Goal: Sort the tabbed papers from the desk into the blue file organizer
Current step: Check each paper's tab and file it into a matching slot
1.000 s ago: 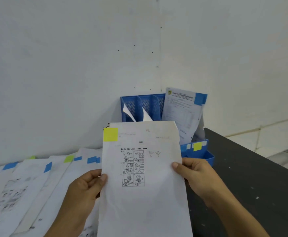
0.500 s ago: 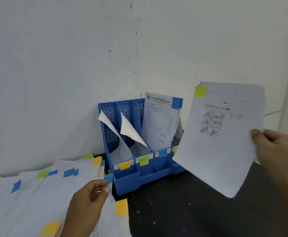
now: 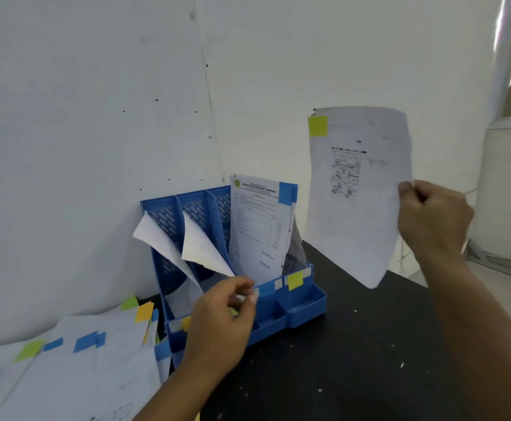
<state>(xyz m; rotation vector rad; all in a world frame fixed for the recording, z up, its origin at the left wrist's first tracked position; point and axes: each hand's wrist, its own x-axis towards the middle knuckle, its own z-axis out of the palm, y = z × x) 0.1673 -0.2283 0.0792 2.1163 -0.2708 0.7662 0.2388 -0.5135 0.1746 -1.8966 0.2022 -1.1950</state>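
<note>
My right hand [image 3: 433, 220] pinches the right edge of a white sheet [image 3: 354, 208] and holds it upright in the air, right of the organizer. The sheet has a yellow tab [image 3: 318, 126] at its top left corner. The blue file organizer [image 3: 303, 302] stands against the wall with several slots. Two curled sheets [image 3: 199, 244] lean out of its left slots, and a printed sheet with a blue tab [image 3: 287, 192] stands further right. My left hand [image 3: 221, 323] hovers at the organizer's front wall with loosely curled fingers by the tip of a curled sheet. I see nothing in its grasp.
Several tabbed papers [image 3: 66, 360] with blue, green and orange tabs lie spread on the desk at the lower left. The black desktop [image 3: 354, 360] stretches to the right of the organizer. Coloured labels [image 3: 295, 279] mark the organizer's front. White walls meet in the corner behind.
My left hand let go of the sheet and moved up to the organizer's front. My right hand carried the yellow-tabbed sheet right and raised it upright.
</note>
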